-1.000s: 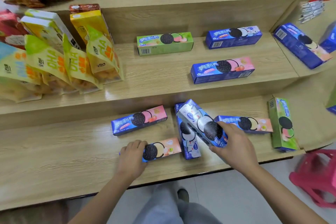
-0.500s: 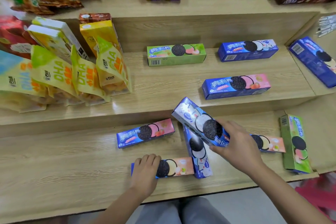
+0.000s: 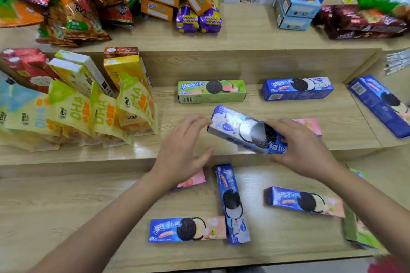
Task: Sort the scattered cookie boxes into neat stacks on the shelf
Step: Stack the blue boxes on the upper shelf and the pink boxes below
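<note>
Shelf [image 3: 66,206]: wooden steps; cookie boxes are scattered on two levels.
Left hand [image 3: 179,150]: it has left the peach box [image 3: 188,229] on the bottom step; now raised, fingers spread wide, fingertips near the lifted box's end.
Lifted box [image 3: 235,127]: blue, tilted, higher than before, above the middle step.
Right hand [image 3: 304,148]: still grips this box's right end.

Two boxes [image 3: 211,91] [image 3: 297,88] lie side by side on the middle shelf [image 3: 346,122], seemingly four on the lower shelf [image 3: 66,201].
</note>
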